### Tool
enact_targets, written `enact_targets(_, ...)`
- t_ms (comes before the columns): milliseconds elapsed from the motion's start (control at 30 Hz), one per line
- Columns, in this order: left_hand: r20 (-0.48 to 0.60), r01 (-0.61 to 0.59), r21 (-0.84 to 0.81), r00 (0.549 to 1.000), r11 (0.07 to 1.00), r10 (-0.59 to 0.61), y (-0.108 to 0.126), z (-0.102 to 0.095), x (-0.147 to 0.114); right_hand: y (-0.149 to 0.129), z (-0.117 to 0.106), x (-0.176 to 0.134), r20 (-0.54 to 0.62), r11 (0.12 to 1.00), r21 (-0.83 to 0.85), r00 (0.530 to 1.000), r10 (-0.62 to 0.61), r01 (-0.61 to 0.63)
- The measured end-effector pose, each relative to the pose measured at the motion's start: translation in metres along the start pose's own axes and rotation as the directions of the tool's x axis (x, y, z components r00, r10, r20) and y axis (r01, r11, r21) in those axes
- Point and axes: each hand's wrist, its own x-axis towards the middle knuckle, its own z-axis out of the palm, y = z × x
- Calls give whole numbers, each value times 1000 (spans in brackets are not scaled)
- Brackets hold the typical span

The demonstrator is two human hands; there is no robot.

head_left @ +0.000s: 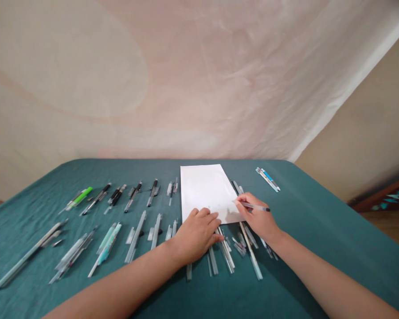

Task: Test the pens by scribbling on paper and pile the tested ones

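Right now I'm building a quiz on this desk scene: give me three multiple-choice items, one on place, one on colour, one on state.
1. Where does the white sheet of paper lie?
A. on the green tablecloth
B. on the floor
C. on the wall

2. What colour is the highlighter at far left?
A. red
B. bright green
C. orange

3. What is the right hand doing?
A. resting empty
B. holding a pen
C. lifting the sheet

Key: 1 A, cloth surrounds the sheet; 2 B, its barrel is green; 3 B, fingers grip the pen over the sheet's corner.
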Motion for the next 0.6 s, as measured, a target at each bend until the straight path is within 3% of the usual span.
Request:
enact_targets(67,-60,36,-184,997,982,-48,3,-4,1,-8,-4,-3,-30,992,-41,993,-117,116)
enact_targets(133,-56,138,-463,981,876,-185,7,-8,3,-15,-6,-7,-6,967,-88,970,-242,241)
enact_targets(200,90,270,-736,948,620,-306,10,-10,5,-22,-5,-10,22,920,-121,928,-372,372)
enact_targets(300,292,352,-915,915,199,-278,11,-8,8,-32,1,-13,38,833,-143,844,-534,534)
enact_targets(367,303,328,-943,915,52,-265,11,-5,8,-38,4,-13,54,796,-144,808,-586,587)
enact_targets(433,298,310,-951,910,-4,-287,9,-3,8,-38,4,-12,85,783,-127,793,-603,609)
enact_targets(467,305,314,-949,903,-18,-301,8,-3,7,-35,3,-11,85,798,-123,807,-584,590)
enact_targets(533,325,330,-943,887,-42,-329,7,-3,7,-21,-2,-5,22,870,-161,883,-469,466)
enact_targets(600,344,342,-937,872,-69,-347,7,-4,7,4,-9,3,-107,941,-255,960,-258,224)
